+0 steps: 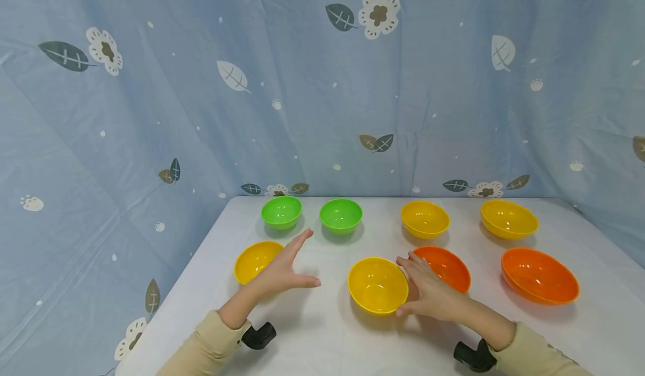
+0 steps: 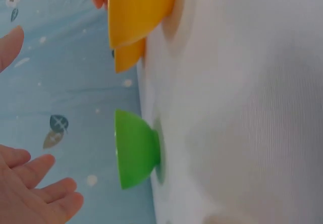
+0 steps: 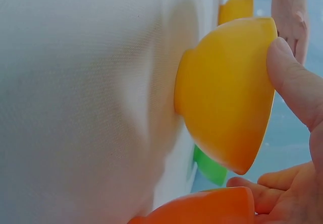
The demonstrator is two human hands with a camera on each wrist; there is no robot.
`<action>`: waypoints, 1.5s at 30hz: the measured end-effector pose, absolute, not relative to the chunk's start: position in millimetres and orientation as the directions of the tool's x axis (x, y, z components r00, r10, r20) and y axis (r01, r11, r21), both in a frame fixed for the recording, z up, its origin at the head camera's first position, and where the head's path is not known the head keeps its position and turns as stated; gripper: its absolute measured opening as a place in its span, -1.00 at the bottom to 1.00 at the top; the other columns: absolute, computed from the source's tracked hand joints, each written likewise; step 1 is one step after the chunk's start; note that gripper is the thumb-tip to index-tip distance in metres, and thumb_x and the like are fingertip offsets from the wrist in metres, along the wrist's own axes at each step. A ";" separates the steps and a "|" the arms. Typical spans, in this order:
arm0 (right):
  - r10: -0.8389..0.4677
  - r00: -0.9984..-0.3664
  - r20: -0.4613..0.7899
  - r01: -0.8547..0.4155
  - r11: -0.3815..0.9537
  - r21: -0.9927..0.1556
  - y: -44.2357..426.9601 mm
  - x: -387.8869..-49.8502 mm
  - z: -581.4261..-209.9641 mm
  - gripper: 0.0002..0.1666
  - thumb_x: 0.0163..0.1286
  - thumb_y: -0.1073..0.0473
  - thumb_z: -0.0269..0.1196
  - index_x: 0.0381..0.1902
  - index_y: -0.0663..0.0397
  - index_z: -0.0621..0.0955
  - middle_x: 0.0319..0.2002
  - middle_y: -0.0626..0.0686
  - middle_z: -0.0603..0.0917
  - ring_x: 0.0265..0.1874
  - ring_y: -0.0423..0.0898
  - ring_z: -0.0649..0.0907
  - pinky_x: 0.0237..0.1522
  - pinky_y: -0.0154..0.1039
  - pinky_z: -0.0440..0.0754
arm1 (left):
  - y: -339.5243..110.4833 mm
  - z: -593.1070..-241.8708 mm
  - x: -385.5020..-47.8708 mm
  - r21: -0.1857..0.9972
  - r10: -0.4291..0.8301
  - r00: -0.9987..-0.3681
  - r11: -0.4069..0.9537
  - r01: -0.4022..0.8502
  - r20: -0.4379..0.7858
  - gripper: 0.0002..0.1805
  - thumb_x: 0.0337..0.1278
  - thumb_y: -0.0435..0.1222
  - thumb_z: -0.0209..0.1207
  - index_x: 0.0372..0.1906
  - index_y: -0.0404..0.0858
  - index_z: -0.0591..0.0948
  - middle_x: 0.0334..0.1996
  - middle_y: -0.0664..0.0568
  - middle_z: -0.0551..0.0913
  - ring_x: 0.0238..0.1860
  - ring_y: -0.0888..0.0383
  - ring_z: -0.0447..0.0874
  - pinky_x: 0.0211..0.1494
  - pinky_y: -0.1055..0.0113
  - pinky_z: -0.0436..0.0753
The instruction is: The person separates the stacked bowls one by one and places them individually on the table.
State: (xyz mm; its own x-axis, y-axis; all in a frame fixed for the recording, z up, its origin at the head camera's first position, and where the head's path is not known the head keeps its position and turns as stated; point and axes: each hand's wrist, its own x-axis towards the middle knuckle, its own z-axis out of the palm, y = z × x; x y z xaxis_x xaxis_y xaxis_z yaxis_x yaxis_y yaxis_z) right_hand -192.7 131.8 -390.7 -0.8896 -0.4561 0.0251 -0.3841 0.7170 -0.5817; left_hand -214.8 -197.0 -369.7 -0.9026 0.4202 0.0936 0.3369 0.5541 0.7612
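Note:
A yellow bowl [image 1: 378,285] stands upright on the table before my right hand [image 1: 430,293]. The right hand is spread along that bowl's right side. In the right wrist view its thumb [image 3: 292,77] overlaps the yellow bowl's rim, and its other fingers lie between this bowl and an orange bowl [image 3: 212,209]; whether they touch either cannot be told. My left hand [image 1: 282,275] hovers with thumb and fingers apart, holding nothing. It partly covers another yellow bowl [image 1: 254,259] at the left. A green bowl [image 2: 135,148] shows beyond it in the left wrist view.
Two green bowls, one at far left [image 1: 281,212] and another [image 1: 341,216], stand along the back. Two yellow bowls [image 1: 425,220] continue that row rightward. An orange bowl [image 1: 445,267] sits partly behind the right hand, a second orange bowl [image 1: 539,276] farther right. A patterned curtain [image 1: 322,96] hangs behind.

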 end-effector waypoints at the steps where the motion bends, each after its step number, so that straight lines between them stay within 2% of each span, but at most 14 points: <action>1: -0.457 -0.889 0.023 -0.383 0.717 -0.582 132.1 -192.8 -390.8 0.23 -0.16 -0.21 0.43 0.31 0.37 0.17 0.33 0.40 0.12 0.32 0.39 -0.02 0.21 0.34 -0.05 | -194.5 -370.5 -214.8 0.765 0.426 -0.900 0.550 0.336 0.089 0.15 -0.26 -0.02 0.41 0.44 -0.07 -0.04 0.42 0.08 0.03 0.42 0.01 -0.08 0.38 -0.08 0.01; 8: -0.454 -0.891 0.008 -0.371 0.719 -0.588 133.6 -194.3 -392.5 0.23 -0.17 -0.22 0.43 0.31 0.35 0.18 0.33 0.39 0.14 0.32 0.39 0.01 0.20 0.34 -0.02 | -177.7 -376.2 -215.5 0.747 0.485 -0.873 0.562 0.354 0.048 0.12 -0.24 0.01 0.38 0.43 -0.11 -0.01 0.41 0.08 0.06 0.41 0.02 -0.03 0.37 -0.06 0.06; 14: -0.440 -0.898 -0.004 -0.352 0.725 -0.592 133.1 -195.3 -394.6 0.23 -0.17 -0.23 0.42 0.32 0.32 0.18 0.34 0.38 0.11 0.32 0.38 0.01 0.20 0.34 0.00 | -162.4 -384.4 -212.4 0.731 0.530 -0.848 0.580 0.359 -0.003 0.11 -0.20 -0.05 0.38 0.43 -0.16 -0.03 0.41 0.06 0.07 0.40 0.04 -0.01 0.37 -0.02 0.09; 24: -0.461 -0.887 0.018 -0.380 0.706 -0.597 134.5 -194.0 -395.6 0.20 -0.12 -0.19 0.42 0.32 0.35 0.17 0.34 0.38 0.12 0.33 0.36 0.01 0.23 0.31 -0.05 | -140.3 -394.2 -207.7 0.718 0.579 -0.814 0.585 0.378 -0.043 0.21 -0.25 -0.01 0.40 0.44 -0.21 -0.12 0.44 -0.06 -0.10 0.43 0.03 -0.12 0.39 -0.01 0.05; 30: -0.477 -0.878 0.044 -0.408 0.697 -0.590 135.2 -193.1 -394.6 0.20 -0.12 -0.21 0.40 0.31 0.38 0.18 0.32 0.40 0.14 0.31 0.39 0.03 0.22 0.32 -0.03 | -127.5 -400.5 -207.0 0.688 0.582 -0.811 0.610 0.393 -0.053 0.26 -0.31 0.04 0.41 0.44 -0.25 -0.14 0.44 -0.11 -0.11 0.42 0.01 -0.11 0.38 -0.02 0.08; 40: -0.484 -0.873 0.058 -0.420 0.686 -0.594 135.1 -191.3 -393.6 0.17 -0.09 -0.20 0.40 0.30 0.38 0.18 0.31 0.41 0.15 0.30 0.40 0.03 0.21 0.33 -0.03 | -111.5 -406.9 -207.1 0.687 0.586 -0.810 0.601 0.408 -0.032 0.28 -0.35 -0.02 0.45 0.43 -0.29 -0.13 0.43 -0.08 -0.07 0.39 0.00 0.03 0.34 0.05 0.20; 45: -0.481 -0.875 0.054 -0.415 0.687 -0.596 134.7 -190.8 -393.8 0.17 -0.09 -0.18 0.41 0.31 0.36 0.18 0.32 0.41 0.14 0.30 0.40 0.03 0.20 0.34 -0.01 | -107.1 -409.9 -207.5 0.673 0.598 -0.802 0.593 0.443 0.001 0.27 -0.34 -0.02 0.44 0.41 -0.35 -0.12 0.42 -0.14 -0.05 0.36 -0.03 0.10 0.32 0.08 0.25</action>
State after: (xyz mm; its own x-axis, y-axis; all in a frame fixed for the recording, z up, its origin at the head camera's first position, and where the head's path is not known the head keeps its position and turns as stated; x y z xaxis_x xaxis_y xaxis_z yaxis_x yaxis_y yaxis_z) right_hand -190.8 134.7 -393.8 -0.8749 -0.4814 0.0537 -0.4149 0.6874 -0.5961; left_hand -207.5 -107.1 -409.9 -0.8017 0.5977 0.0010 0.4428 0.5928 0.6727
